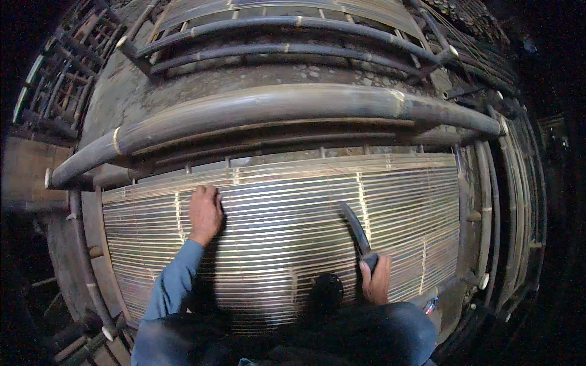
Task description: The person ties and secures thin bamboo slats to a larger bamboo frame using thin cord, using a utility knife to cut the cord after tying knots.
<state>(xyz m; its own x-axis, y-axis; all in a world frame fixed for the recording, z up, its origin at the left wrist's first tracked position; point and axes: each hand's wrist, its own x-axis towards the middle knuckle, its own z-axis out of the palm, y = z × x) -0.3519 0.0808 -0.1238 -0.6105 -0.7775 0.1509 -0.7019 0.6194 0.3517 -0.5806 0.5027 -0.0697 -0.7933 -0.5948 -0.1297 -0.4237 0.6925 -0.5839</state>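
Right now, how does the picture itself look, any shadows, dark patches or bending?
Head view: the thick bamboo pole bows upward, likely fisheye distortion; the corners fall to grainy black; a dark shadow lies right of the left hand on the slatted panel; the curved knife in the right hand is clearly outlined.

Supporting frame and panel, viewed from above. A rectangular frame of dark brown, rounded bamboo poles carries a flat panel of narrow, pale straw-coloured strips. The strips run from side to side in parallel rows, separated by dark gaps; toward the far edge they lie closer together. Irregular pale bands cross the rows from far to near. Beyond the thickest pole appears a grey floor flecked with pale patches. On this floor stands a second frame of dark bamboo poles, which bears a similar pale slatted panel.
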